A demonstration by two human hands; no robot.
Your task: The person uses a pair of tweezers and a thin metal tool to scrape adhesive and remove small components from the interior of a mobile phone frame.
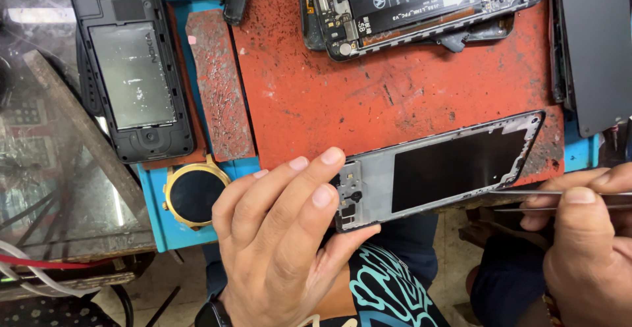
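Nearest, at six o'clock: left hand (280,248), palm down, fingers curled, gripping the camera end of a phone frame (438,169) between fingertips on top and thumb beneath. At four o'clock: right hand (582,248), closed in a pinch on thin metal tweezers (559,198), tips pointing toward nine o'clock and meeting the frame's lower edge near its far corner. Frame held tilted, just above the near edge of a worn red mat (395,96), dark panel facing up. Farther out, at eight o'clock of the frame: round gold watch (193,192) on a blue tray (155,195). At ten o'clock: black phone shell (131,63). At twelve o'clock: opened phone (421,4), battery showing.
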